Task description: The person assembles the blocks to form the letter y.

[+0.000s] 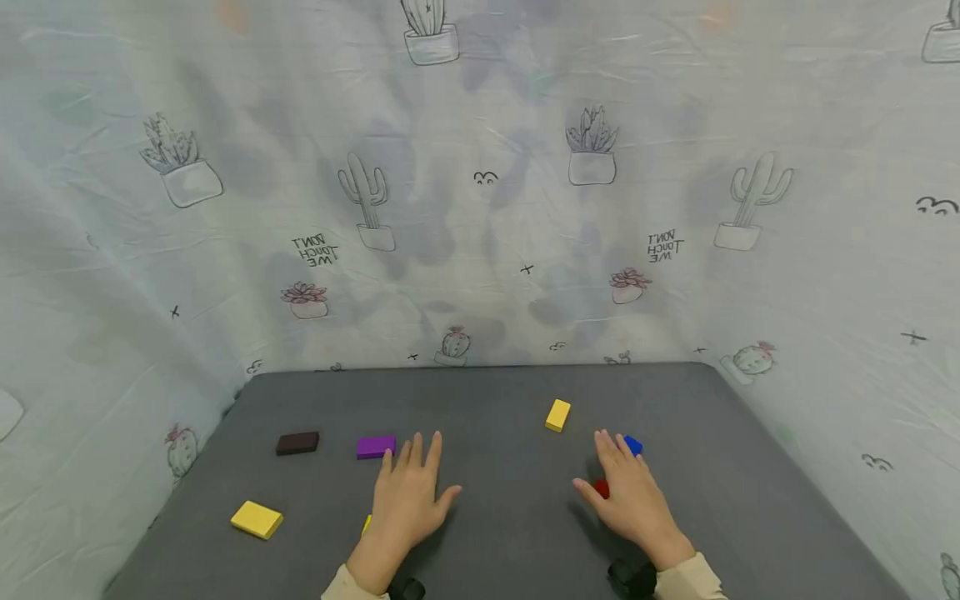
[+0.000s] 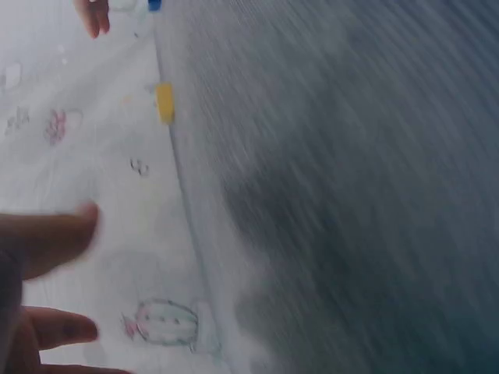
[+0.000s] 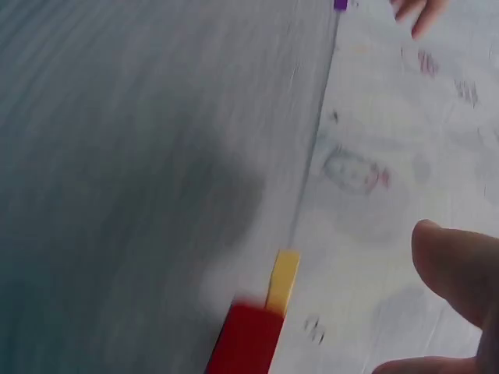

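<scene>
My left hand [image 1: 411, 500] is held over the grey table with its fingers spread and nothing in its grasp. Just past its fingertips lies a purple block [image 1: 375, 447], and a yellow block [image 1: 367, 523] is mostly hidden behind the wrist. My right hand [image 1: 628, 496] also hovers palm down, fingers straight and thumb out. It partly covers a red block [image 1: 602, 488] and a blue block [image 1: 633, 445] in the head view. The right wrist view shows the red block [image 3: 246, 340] more fully, in front of a yellow block [image 3: 282, 280].
The grey tabletop [image 1: 510, 533] carries other flat blocks: a dark brown one [image 1: 297, 443] at the back left, a yellow one [image 1: 257, 520] at the left, and another yellow one [image 1: 557, 415] toward the back. A patterned white curtain [image 1: 480, 217] surrounds the table's back and sides.
</scene>
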`<state>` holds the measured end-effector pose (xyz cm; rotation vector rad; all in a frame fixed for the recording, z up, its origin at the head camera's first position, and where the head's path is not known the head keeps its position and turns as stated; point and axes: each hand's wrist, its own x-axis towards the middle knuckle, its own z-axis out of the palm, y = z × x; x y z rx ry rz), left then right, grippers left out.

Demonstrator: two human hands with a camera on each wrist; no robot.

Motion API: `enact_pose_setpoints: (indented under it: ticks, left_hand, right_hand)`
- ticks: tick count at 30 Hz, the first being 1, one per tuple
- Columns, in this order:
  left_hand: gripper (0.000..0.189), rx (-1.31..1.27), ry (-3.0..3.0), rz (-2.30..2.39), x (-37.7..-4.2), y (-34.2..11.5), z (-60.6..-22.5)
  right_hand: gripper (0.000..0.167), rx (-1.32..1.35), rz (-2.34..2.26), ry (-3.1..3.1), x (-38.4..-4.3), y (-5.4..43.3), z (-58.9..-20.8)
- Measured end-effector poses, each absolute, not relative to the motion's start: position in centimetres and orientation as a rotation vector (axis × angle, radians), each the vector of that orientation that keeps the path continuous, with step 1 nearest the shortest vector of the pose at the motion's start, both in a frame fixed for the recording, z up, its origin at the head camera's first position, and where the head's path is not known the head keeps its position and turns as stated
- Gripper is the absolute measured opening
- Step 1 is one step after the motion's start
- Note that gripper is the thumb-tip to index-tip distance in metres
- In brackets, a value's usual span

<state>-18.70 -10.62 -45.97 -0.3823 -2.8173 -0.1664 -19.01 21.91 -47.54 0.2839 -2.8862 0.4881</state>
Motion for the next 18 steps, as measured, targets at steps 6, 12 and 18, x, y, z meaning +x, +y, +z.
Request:
enact_pose_setpoints:
  ticks: [6,12,18]
  left_hand:
    - [0.058,-0.527,-2.787,-0.171,-18.5,-7.9,-45.9]
    - [0.048,-0.672,-2.787,-0.256,-18.6,-4.5,-45.8]
    - [0.045,-0.802,-2.867,-0.567,-18.9,-1.2,-45.9]
  right_hand:
    - [0.079,0.206,0.672,-2.866,-19.2,25.9,-47.5]
    - [0.076,0.186,0.834,-2.802,-19.8,28.7,-48.0]
    - [0.077,0.145,1.027,-2.804,-20.8,30.1,-48.9]
